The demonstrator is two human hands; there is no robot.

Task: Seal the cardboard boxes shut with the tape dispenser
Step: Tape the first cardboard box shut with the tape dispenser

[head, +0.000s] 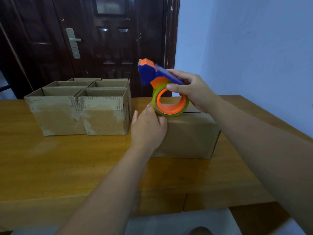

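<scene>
A closed cardboard box [189, 138] sits on the wooden table right of centre, its top flaps meeting at a dark seam. My right hand [191, 89] grips a blue and orange tape dispenser [157, 77] with a yellowish tape roll [171, 103], which rests on the box's top left edge. My left hand [149, 126] is against the box's left front corner, its fingers pinching at the roll's lower left side. Whether a tape end is pulled out is too hard to see.
Several open cardboard boxes [79, 106] stand grouped on the left of the wooden table [59, 163]. A dark door [105, 39] is behind them, a pale blue wall to the right. The table's near edge runs across the bottom.
</scene>
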